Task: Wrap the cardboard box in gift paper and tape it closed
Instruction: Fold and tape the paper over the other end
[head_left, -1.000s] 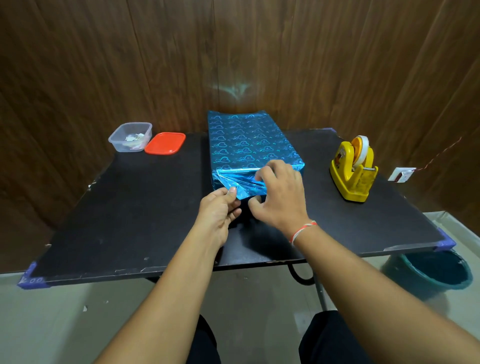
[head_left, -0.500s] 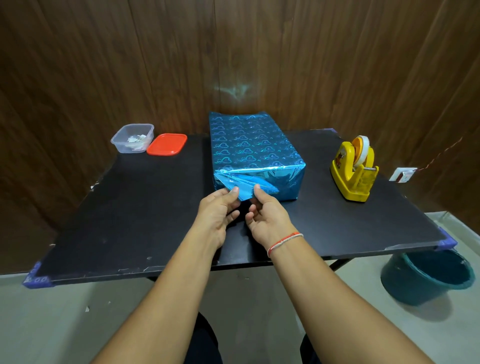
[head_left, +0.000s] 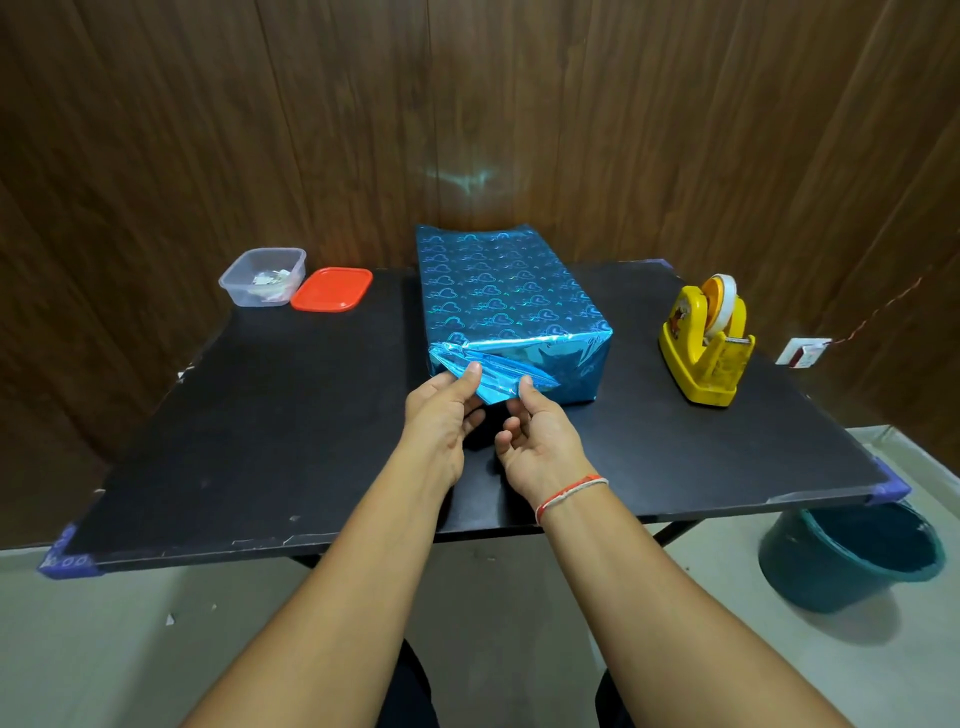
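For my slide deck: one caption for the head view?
Both hands pinch the loose paper flap on the blue wrapped box; tape dispenser waits.

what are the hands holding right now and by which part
Both the left hand and the right hand pinch the loose pointed flap of blue gift paper at the near end of the wrapped box.

Left hand and right hand reach forward, fingertips pinching, forearms extended

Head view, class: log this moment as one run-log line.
stage: folding near end flap | left hand: pinches shiny blue gift-paper flap | right hand: pinches flap | wrapped box: on black table | yellow tape dispenser: untouched
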